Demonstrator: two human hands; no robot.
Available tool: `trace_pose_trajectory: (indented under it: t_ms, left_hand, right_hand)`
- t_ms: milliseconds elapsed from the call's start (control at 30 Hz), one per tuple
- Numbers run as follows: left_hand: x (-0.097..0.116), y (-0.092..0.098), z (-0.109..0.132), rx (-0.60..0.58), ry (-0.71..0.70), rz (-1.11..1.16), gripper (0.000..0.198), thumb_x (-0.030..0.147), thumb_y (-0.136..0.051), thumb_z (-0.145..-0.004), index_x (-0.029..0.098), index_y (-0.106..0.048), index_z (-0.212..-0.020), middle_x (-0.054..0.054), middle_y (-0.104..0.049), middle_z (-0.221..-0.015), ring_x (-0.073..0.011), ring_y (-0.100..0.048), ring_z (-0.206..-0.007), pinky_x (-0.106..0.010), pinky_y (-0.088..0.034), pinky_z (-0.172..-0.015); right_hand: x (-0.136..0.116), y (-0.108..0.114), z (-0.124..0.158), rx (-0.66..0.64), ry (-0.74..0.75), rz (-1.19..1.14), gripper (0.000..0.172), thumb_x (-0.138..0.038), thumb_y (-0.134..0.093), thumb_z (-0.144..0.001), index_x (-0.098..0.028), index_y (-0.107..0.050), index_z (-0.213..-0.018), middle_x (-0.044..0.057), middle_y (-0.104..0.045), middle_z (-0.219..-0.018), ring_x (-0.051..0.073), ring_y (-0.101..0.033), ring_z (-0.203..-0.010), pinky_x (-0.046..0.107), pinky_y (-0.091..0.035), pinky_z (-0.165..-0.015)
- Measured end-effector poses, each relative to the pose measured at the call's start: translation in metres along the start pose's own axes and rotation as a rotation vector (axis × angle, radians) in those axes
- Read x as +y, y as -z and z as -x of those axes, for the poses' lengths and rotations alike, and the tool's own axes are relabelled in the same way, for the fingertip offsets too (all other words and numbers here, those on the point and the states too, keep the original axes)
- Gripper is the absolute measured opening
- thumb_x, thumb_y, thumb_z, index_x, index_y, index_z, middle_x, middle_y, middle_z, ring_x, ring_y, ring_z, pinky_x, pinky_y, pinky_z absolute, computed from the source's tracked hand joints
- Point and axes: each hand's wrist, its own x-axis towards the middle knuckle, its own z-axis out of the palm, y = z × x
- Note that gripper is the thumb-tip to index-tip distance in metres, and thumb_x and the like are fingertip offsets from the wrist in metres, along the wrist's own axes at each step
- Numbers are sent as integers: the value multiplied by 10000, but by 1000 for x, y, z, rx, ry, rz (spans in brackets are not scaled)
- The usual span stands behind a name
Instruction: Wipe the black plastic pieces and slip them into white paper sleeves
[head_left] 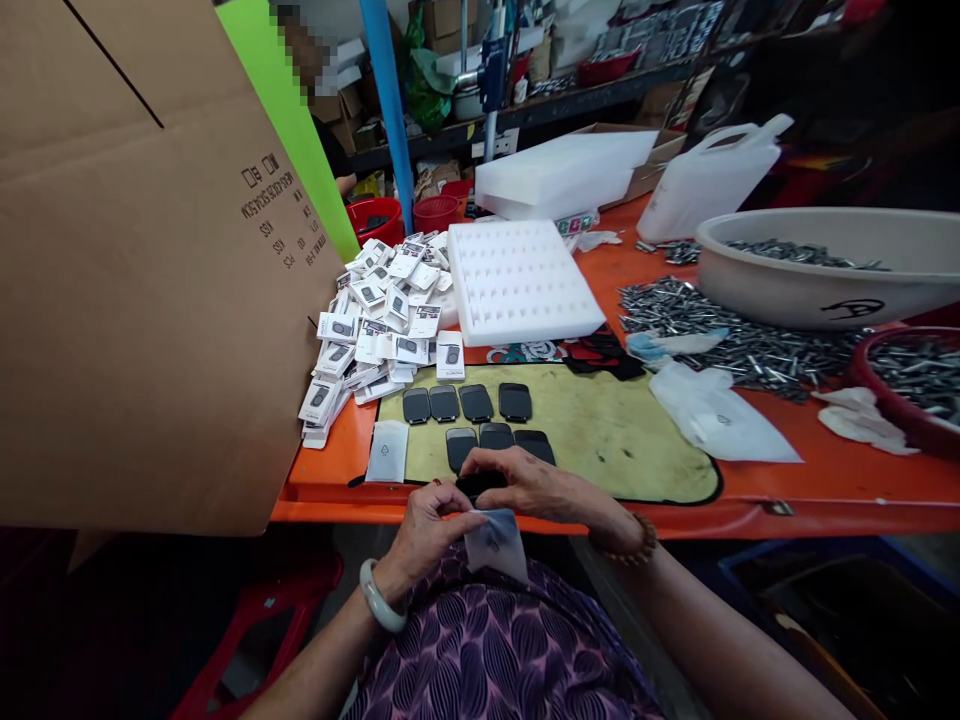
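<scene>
My left hand (431, 525) pinches the edge of a small frosted plastic bag (496, 548) that hangs over my lap. In my right hand (529, 487) is a flat black device (481, 484), held at the mouth of the bag; the fingers hide much of it. Just beyond my hands, several more black devices (475, 403) lie in two rows on a yellow-green mat (600, 430). Another frosted bag (387, 452) with a printed mark lies at the mat's left edge.
Small white printed boxes (397, 305) are heaped at the left, beside a big cardboard carton (150, 300). A white foam tray (525, 280) sits behind the mat. On the right are loose metal parts (720, 330), a large white basin (825, 285), plastic bags (720, 415) and a red basin (892, 390).
</scene>
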Motion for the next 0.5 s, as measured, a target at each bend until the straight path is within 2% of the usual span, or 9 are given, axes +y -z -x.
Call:
trace_pose_trajectory:
  t_ms: [100, 167, 267, 367, 500]
  left_hand:
    - [-6, -3, 2, 64, 2, 100, 235, 336, -734, -706, 154, -600, -645, -23, -603, -741, -133, -518, -680, -237, -385, -630]
    - [-7, -1, 2, 101, -14, 159, 223, 324, -723, -718, 154, -593, -657, -67, -659, -938, -152, -562, -772, -248, -409, -683]
    - [-6, 3, -2, 128, -58, 268, 198, 303, -711, -739, 161, -586, -680, -98, -631, -1187, -195, -596, -950, -276, -425, -790]
    - [-6, 5, -8, 135, -102, 363, 193, 282, -711, -750, 170, -569, -682, -97, -630, -1206, -228, -572, -1096, -300, -409, -891]
    - [-6, 4, -11, 113, -112, 427, 194, 257, -713, -755, 171, -555, -680, -95, -640, -1179, -232, -562, -1123, -308, -392, -926]
  right_hand:
    - [5, -6, 4, -6, -13, -109, 217, -232, -592, -832, -230, -628, -1045, 7, -660, -965, 160, -591, -871, 258, -456, -768]
    - [11, -10, 8, 83, -38, -171, 244, -277, -612, -837, -230, -601, -1077, 8, -638, -944, 150, -574, -831, 261, -459, -755]
    - [19, -16, 12, 230, -9, -206, 257, -326, -685, -793, -223, -581, -1004, 4, -591, -908, 140, -527, -784, 262, -453, -740]
    - [20, -24, 12, 326, 68, -195, 192, -347, -681, -805, -214, -568, -885, 18, -570, -937, 143, -507, -812, 268, -441, -765]
    - [13, -31, 8, 436, 123, -149, 173, -343, -611, -866, -211, -544, -777, 22, -557, -879, 163, -536, -884, 273, -435, -789]
